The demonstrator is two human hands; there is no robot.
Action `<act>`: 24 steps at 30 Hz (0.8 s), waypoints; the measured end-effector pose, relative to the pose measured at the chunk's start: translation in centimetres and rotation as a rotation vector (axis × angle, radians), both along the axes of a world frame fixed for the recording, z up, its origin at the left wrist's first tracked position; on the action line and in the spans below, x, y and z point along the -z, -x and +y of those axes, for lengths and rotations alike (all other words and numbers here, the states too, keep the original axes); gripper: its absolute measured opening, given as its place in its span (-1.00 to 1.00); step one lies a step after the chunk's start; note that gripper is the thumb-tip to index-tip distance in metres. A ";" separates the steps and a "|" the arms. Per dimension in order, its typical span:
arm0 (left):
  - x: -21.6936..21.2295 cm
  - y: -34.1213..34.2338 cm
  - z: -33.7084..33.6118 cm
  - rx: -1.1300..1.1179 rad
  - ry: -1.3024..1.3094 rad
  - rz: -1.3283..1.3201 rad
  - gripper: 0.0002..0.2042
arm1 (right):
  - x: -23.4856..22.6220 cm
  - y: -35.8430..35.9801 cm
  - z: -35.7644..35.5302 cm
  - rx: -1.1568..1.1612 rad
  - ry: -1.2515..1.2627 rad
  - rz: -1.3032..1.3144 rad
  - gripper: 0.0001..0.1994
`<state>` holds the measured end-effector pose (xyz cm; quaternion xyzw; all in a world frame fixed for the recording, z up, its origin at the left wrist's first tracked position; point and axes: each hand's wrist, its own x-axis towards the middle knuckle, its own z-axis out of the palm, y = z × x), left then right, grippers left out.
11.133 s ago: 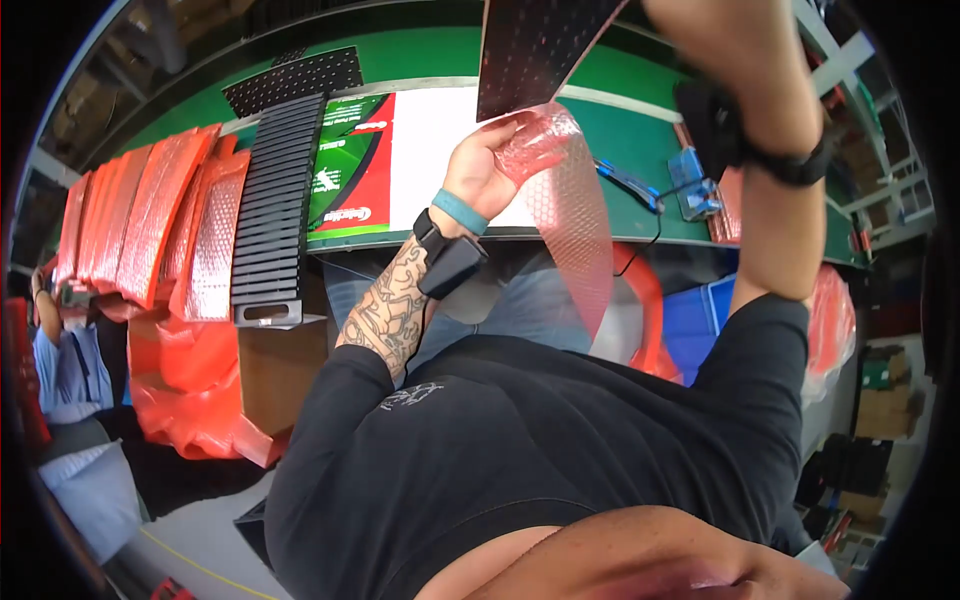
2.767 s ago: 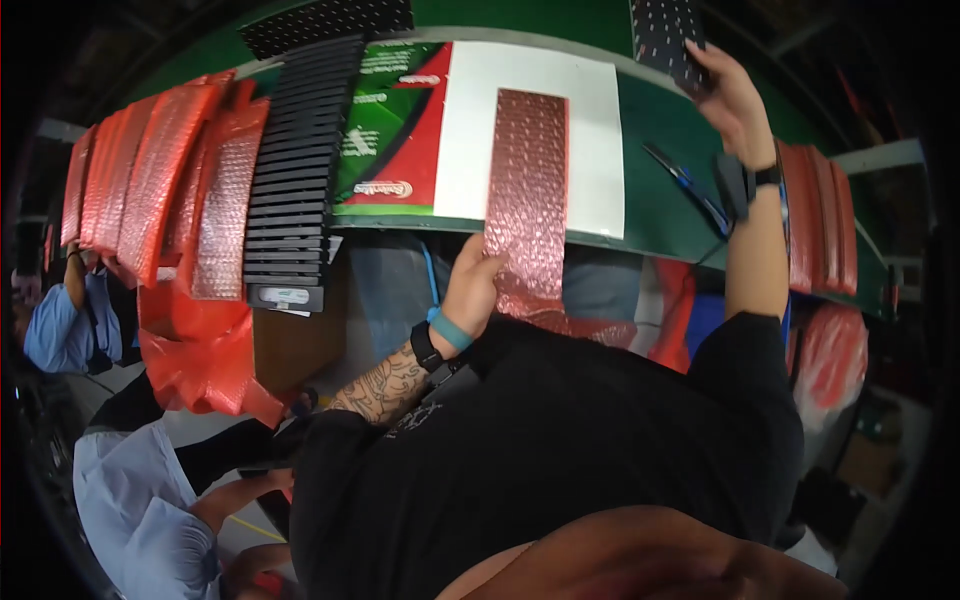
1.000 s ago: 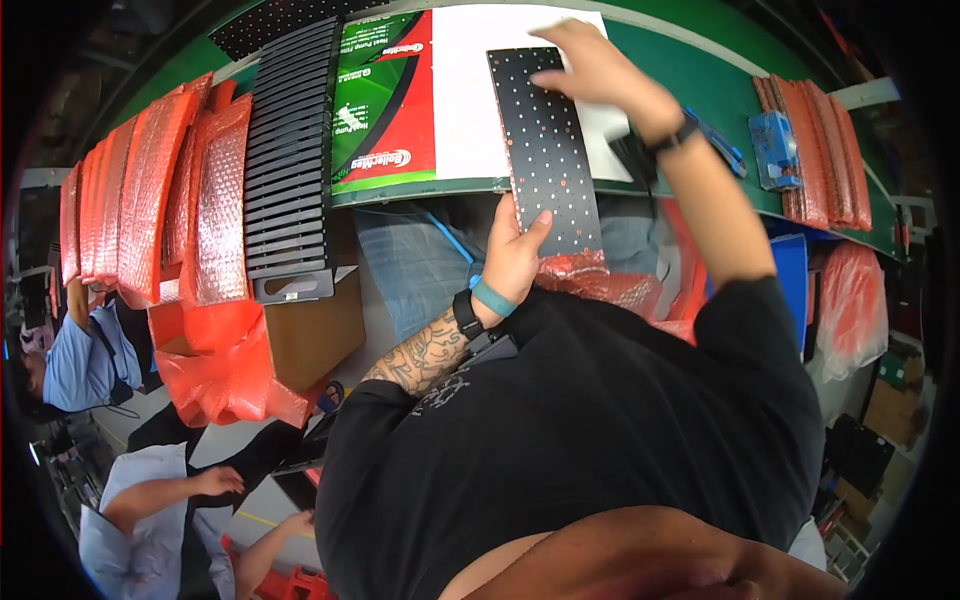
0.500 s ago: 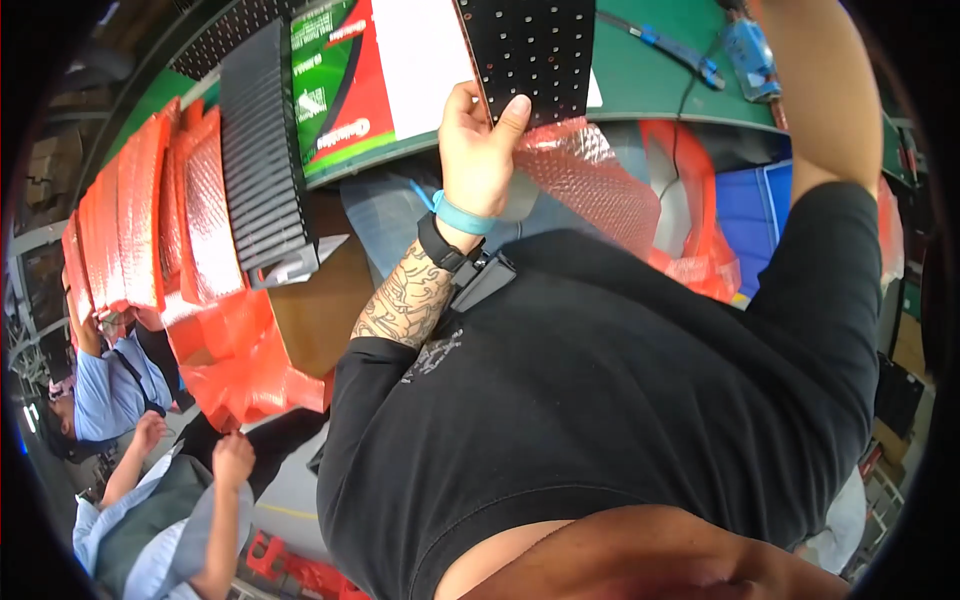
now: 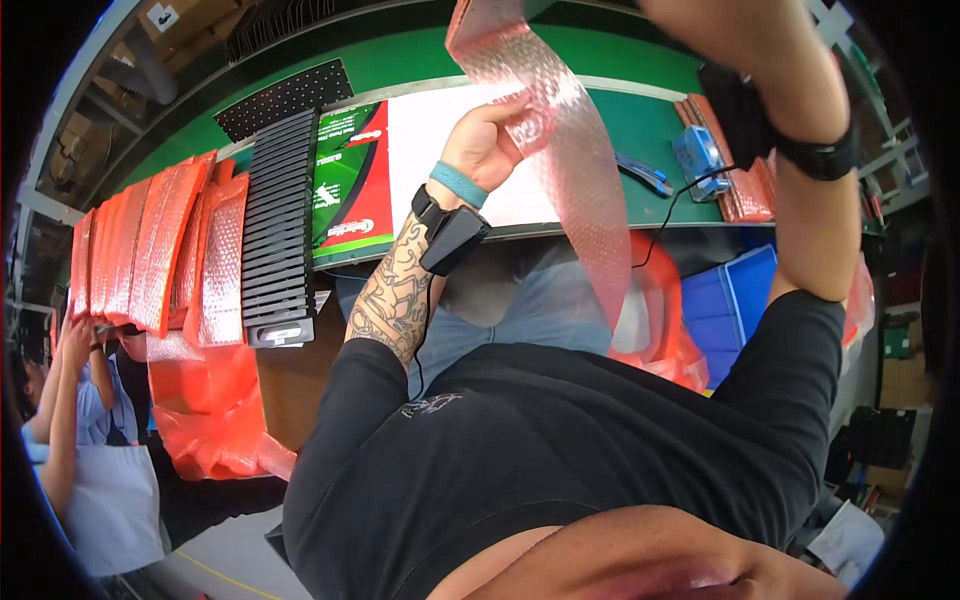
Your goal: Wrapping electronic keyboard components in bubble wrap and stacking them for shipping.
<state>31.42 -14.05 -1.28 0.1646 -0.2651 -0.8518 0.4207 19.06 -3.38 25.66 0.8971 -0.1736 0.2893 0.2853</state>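
A long strip of pink bubble wrap [image 5: 588, 190] hangs from the bench's far side down over its front edge, curling toward my lap. My left hand [image 5: 487, 148] grips the strip near its upper part, thumb stretched along it and the other fingers partly hidden by the film. At the strip's top end is a folded, flat pink piece [image 5: 482, 28], cut off by the frame's edge; what it encloses is hidden. My right hand [image 5: 700, 22] is raised at the top edge, blurred, its fingers out of sight.
White sheets [image 5: 440, 190] and a green-red printed box [image 5: 352, 180] lie on the green bench, beside a black slotted rack [image 5: 281, 215]. Red bubble-wrapped packs [image 5: 140, 250] stand left. A utility knife [image 5: 645, 175] and blue device [image 5: 700, 160] lie right. Co-workers [image 5: 100, 490] are at left.
The black dotted board that my left hand held is no longer visible; that hand now grips bubble wrap. The wrap has been lifted off the lap into a hanging strip. The view has shifted.
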 end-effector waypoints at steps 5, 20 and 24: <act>1.9 0.1 1.1 -0.082 -0.091 0.165 -0.72 | 9.7 0.4 -5.1 0.039 0.205 -0.102 -0.87; 8.7 -4.3 6.3 0.046 -0.350 0.598 -0.52 | 26.7 -0.5 -2.0 0.329 -0.371 0.137 -0.55; 8.4 -4.6 7.6 -0.030 -0.384 0.493 -0.48 | 28.9 -0.8 -1.1 0.348 -0.435 0.092 -0.49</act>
